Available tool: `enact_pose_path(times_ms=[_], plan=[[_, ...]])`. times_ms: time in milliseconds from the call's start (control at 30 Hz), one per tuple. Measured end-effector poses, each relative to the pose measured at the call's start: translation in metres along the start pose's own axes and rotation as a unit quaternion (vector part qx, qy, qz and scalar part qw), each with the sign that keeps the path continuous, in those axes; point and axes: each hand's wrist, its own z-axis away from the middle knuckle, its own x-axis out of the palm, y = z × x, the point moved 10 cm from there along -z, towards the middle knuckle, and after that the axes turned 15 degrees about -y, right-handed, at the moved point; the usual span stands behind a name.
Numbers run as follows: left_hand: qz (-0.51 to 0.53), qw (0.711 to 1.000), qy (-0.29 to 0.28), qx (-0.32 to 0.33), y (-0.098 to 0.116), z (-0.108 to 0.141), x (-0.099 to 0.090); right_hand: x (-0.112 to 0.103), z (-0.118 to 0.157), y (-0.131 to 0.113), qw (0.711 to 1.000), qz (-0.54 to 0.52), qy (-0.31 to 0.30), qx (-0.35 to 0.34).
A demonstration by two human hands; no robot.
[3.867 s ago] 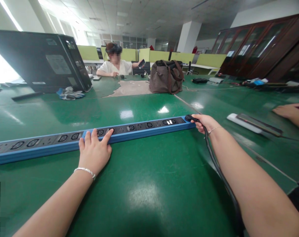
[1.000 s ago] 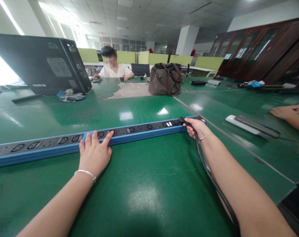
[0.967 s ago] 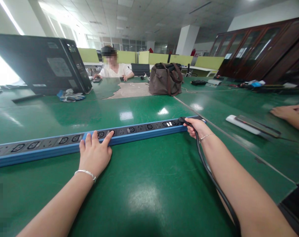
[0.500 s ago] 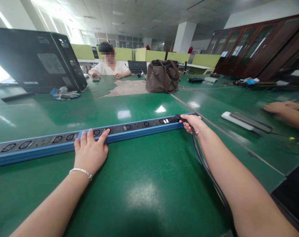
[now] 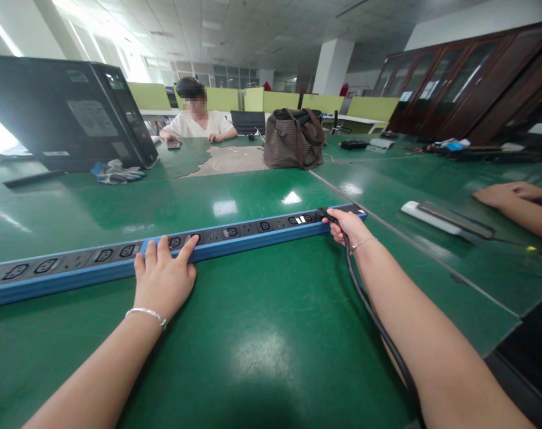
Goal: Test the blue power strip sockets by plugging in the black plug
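Note:
A long blue power strip (image 5: 253, 241) with a black socket face lies across the green table. My left hand (image 5: 166, 268) rests on it with fingers spread, pressing on its top and front edge. Near the strip's right end, my right hand (image 5: 346, 225) is closed around a black power plug (image 5: 323, 213). The plug sits at the socket face; whether it is fully seated I cannot tell. From it a black cable (image 5: 364, 292) runs down beneath my right forearm to the bottom edge.
A black computer case (image 5: 69, 113) and gloves (image 5: 116, 171) are at the back left. A brown bag (image 5: 293, 138) stands further back, near a seated person (image 5: 199, 122). On the right lie a white bar-shaped object (image 5: 431, 217) and another person's hands (image 5: 498, 193).
My right hand stays on the plug, with its wrist and the cable shifted very slightly. My left hand keeps its place on the strip.

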Motion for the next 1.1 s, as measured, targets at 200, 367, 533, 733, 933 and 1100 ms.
enact_pose_path(times_ms=[200, 367, 533, 733, 933, 1100], plan=[[-0.006, 1.0, 0.005, -0.004, 0.0, 0.001, 0.0, -0.004, -0.003, -0.001, 0.999, -0.01, 0.02, -0.049], [-0.007, 1.0, 0.007, -0.006, 0.0, 0.001, 0.0, -0.002, -0.005, 0.006, 0.993, -0.082, 0.027, -0.082], [-0.001, 1.0, 0.015, -0.001, 0.0, 0.0, 0.001, 0.004, -0.001, 0.002, 0.985, -0.126, 0.029, -0.117], [0.006, 1.0, 0.017, -0.006, -0.001, 0.0, 0.003, 0.005, 0.035, -0.058, 0.95, -0.168, -0.041, -0.26], [0.015, 1.0, 0.01, -0.007, -0.001, 0.0, 0.003, 0.052, 0.038, -0.036, 0.97, -0.182, -0.087, -0.133], [0.014, 1.0, 0.012, -0.006, -0.001, 0.0, 0.003, 0.104, 0.026, -0.013, 0.98, -0.143, -0.101, -0.094]])
